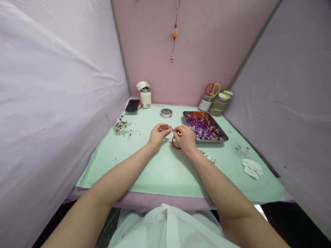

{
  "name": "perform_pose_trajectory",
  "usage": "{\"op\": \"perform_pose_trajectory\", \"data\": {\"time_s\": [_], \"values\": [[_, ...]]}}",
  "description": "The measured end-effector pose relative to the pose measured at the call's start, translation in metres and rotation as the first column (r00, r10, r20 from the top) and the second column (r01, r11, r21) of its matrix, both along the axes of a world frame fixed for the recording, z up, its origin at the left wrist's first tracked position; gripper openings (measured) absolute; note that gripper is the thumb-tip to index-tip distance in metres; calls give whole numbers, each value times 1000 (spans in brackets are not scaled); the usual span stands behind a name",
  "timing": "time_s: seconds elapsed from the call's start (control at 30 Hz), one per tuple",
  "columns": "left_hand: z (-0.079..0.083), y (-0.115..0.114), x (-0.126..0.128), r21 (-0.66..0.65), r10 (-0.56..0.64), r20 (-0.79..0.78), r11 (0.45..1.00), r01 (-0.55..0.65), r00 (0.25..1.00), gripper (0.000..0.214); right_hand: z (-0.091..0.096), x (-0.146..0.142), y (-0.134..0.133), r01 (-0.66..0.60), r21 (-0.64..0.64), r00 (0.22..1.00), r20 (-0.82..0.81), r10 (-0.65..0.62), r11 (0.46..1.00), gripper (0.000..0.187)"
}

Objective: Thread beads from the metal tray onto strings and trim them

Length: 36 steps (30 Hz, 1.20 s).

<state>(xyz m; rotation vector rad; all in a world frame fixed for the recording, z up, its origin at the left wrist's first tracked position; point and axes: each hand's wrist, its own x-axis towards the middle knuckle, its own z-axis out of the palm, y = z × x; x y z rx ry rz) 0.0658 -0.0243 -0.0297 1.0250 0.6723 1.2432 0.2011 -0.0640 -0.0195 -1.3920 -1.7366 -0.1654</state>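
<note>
My right hand [185,138] is closed around red-handled scissors; one red handle loop [176,147] shows under the palm, and a thin metal blade [172,130] sticks out toward the left fingertips. My left hand [157,136] is closed in a pinch facing the right one, at the blade's tip. Whatever lies between its thumb and finger is too small to make out. Just right of my right hand stands a metal tray [224,137] full of purple, dark and orange beads [203,127], with orange cord [200,115] along its far side.
Strung beads [122,127] lie at left. Behind are a phone [132,105], a white bottle [146,98], a small round dish [166,113], a can [206,103] holding scissors, and a jar [218,106]. A tube [209,157] and white cloth [252,168] lie right. A beaded cord [174,33] hangs ahead.
</note>
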Motion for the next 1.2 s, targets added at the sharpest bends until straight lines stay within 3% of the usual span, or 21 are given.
{"op": "perform_pose_trajectory", "data": {"time_s": [1.2], "values": [[1,-2,1,12,1,-37,1000,-1,999,35,-3,1,0,16,-29,1000,13,-15,999,14]]}}
